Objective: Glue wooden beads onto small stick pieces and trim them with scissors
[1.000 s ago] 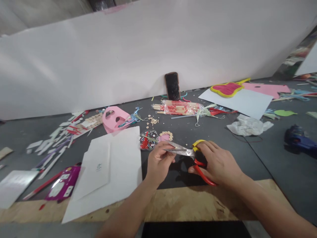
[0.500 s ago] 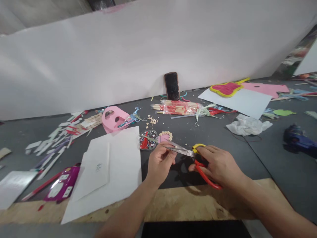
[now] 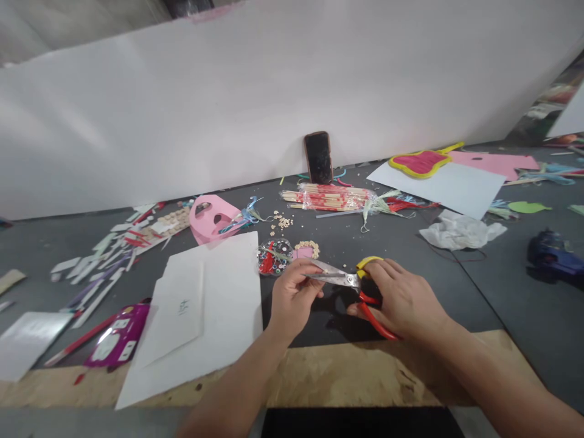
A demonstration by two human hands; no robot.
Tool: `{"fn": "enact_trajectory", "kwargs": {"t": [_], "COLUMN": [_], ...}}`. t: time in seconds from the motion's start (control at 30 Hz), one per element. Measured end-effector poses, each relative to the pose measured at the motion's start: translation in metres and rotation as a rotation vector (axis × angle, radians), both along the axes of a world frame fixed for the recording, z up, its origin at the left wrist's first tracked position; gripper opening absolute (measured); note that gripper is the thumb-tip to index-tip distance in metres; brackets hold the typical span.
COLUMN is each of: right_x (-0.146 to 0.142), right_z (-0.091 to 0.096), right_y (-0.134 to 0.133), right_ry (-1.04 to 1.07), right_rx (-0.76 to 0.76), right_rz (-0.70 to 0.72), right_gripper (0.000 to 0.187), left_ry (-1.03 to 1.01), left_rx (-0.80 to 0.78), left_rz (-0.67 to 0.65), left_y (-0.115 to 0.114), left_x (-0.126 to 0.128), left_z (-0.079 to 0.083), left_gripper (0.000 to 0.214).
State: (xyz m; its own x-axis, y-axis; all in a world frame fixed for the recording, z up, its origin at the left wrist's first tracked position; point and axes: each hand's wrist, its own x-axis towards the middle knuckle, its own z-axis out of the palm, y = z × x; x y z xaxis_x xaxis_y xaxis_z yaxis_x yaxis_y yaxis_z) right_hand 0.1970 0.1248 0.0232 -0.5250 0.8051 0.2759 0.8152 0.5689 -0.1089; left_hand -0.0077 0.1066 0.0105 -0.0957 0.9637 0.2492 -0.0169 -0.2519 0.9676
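Note:
My right hand (image 3: 404, 298) grips a pair of scissors (image 3: 351, 280) with one yellow and one red handle, its fingers wrapped round the loops. The metal blades point left, parted slightly, and reach to the fingertips of my left hand (image 3: 296, 298). Those fingers are closed in a pinch by the blades; what lies between them is too small or hidden to name. Just behind my left hand sit a small pink piece edged with pale beads (image 3: 308, 249) and a clear round container of dark beads and red strands (image 3: 274, 257).
White sheets (image 3: 230, 304) lie left of my hands, near a purple packet (image 3: 119, 334). Farther back are a pink mask (image 3: 212, 213), loose pale bits (image 3: 283, 222), wrapped sticks (image 3: 335, 198) and a leaning phone (image 3: 318, 158). Crumpled tissue (image 3: 460, 231) lies on the right.
The red handle has drawn in slightly toward the right palm, and the blades have shifted a little at the left fingertips. A small pale bit seen on the blades earlier no longer shows.

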Motion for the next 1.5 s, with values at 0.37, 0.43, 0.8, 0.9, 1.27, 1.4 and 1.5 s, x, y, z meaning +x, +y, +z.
{"fn": "enact_trajectory", "kwargs": {"t": [0.37,0.43,0.8,0.9,1.27,1.4,1.5], "right_x": [0.0052,0.0044,0.0004,-0.0004,0.0078,0.0081,0.0075], "right_z": [-0.0063,-0.0058,-0.0002,0.0014,-0.0033,-0.0022,-0.0028], "right_y": [-0.0005,-0.0015,-0.0014,-0.0027,0.0034,0.0006,-0.0008], "right_ry": [0.06,0.048,0.028,0.014,0.087,0.077,0.054], "right_rx": [0.158,0.15,0.154,0.092,0.17,0.166,0.151], "right_rz": [0.056,0.053,-0.022,-0.035,0.053,0.067,0.058], "right_gripper": [0.037,0.036,0.041,0.043,0.036,0.035,0.034], "left_ry": [0.04,0.062,0.013,-0.013,0.018,0.032,0.041], "left_rx": [-0.087,-0.082,-0.019,0.018,-0.034,-0.057,-0.062], "left_rz": [0.005,0.005,0.007,-0.003,0.016,0.011,0.015], "left_y": [-0.0006,-0.0004,0.0001,0.0004,-0.0005,-0.0012,-0.0016], "left_x": [0.0018,0.0021,0.0023,0.0016,0.0039,0.0036,0.004], "left_z": [0.0029,0.0028,0.0003,0.0014,0.0009,0.0013,0.0021], "left_gripper": [0.012,0.014,0.006,0.007,0.012,0.012,0.013]}}
